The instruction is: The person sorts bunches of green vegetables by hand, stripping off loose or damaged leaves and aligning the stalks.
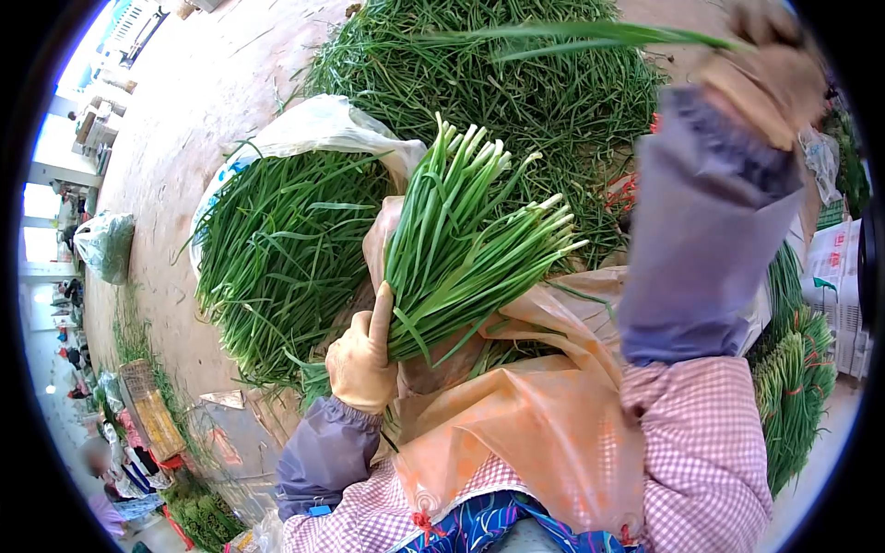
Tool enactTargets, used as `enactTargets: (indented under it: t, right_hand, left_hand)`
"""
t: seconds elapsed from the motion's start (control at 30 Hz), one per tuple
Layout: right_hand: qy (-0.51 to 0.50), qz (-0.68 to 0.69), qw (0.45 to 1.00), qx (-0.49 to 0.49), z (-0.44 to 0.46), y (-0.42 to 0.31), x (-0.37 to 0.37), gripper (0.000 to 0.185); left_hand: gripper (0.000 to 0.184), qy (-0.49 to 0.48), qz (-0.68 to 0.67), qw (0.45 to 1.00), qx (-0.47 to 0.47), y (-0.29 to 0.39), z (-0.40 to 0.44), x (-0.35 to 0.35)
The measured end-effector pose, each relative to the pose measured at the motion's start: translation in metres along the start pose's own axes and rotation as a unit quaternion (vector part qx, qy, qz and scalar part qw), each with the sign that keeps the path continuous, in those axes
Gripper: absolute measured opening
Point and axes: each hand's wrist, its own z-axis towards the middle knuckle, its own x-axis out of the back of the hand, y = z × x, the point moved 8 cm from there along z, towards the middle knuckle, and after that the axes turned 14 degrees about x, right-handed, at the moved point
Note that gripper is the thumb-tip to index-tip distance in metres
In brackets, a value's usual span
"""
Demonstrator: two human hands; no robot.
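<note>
My left fingers (380, 318) clasp the green bunch (452, 263) near its leafy end, pale ends pointing far right; bagged greens (286, 249) just left. Right fingers (763, 26) blurred, far right, beside long leaves (599, 35); cannot tell if pinching.

On the brownish floor (166, 207) we see a leafy green heap (479, 88), far, and a stuffed bag (105, 247) at left.
</note>
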Motion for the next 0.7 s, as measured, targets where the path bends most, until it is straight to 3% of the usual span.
enactTargets:
  t: [0.17,0.2,0.3,0.4,0.53,0.57,0.7]
  right_hand:
    - [-0.115,0.183,0.951,-0.219,-0.13,0.032,-0.115,0.014]
    - [-0.11,0.194,0.94,-0.258,-0.154,0.028,-0.116,0.014]
    - [0.024,0.099,0.862,-0.497,-0.218,0.018,-0.09,0.027]
    - [-0.002,0.072,0.86,-0.506,-0.215,0.005,-0.068,0.028]
    - [0.012,0.06,0.829,-0.556,-0.222,0.002,-0.047,0.024]
    - [0.005,0.059,0.828,-0.557,-0.223,0.003,-0.039,0.025]
    - [-0.018,-0.039,0.888,-0.458,-0.172,0.006,0.014,0.021]
  left_hand:
    - [0.091,0.062,-0.041,0.997,-0.021,0.001,-0.008,0.009]
    - [0.09,0.084,-0.039,0.995,-0.022,-0.003,-0.011,0.009]
    - [0.087,0.124,-0.056,0.991,-0.016,-0.023,-0.025,-0.007]
    - [0.09,0.051,-0.09,0.994,0.018,-0.016,-0.011,-0.003]
    - [0.089,0.002,-0.023,0.999,0.025,-0.009,-0.002,-0.005]
    - [0.083,0.03,-0.035,0.999,0.019,-0.008,-0.002,-0.002]
    - [0.078,0.04,-0.021,0.999,0.024,-0.01,-0.005,-0.002]
